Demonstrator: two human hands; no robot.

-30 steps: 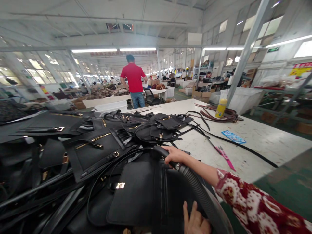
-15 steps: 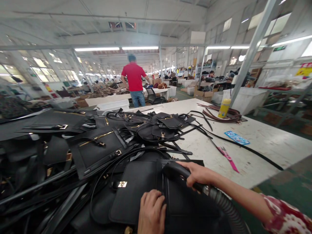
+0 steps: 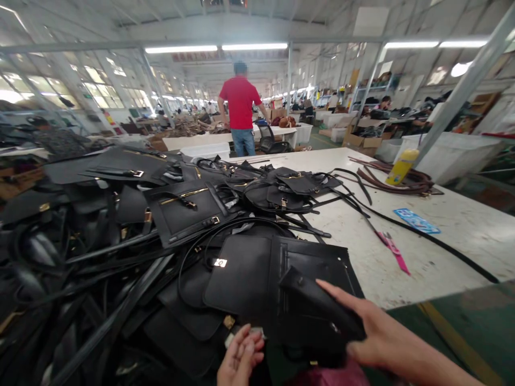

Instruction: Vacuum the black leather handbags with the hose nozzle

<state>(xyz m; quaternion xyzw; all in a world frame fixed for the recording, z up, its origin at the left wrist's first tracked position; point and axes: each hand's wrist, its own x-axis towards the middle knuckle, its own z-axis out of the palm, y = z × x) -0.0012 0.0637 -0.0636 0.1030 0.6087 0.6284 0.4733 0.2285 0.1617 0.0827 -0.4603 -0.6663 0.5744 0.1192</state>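
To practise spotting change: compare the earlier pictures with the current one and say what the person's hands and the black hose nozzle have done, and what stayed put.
The right hand has drawn the black nozzle back from the pile toward the body, still gripping it. The left hand has left the flat black bag panel and hangs cupped at the near edge. The bag pile, pink scissors, yellow bottle and white table stayed put.

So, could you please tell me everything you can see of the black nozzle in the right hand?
The black nozzle looks like matte hard plastic, broad and wedge-shaped, its blunt end aimed up and to the left. It lies tilted over the near edge of a flat black leather bag panel on the pile. The right hand grips its rear end, fingers stretched along the top. The left hand, palm up, sits just below and apart from it. Its rear end is hidden by the hand.
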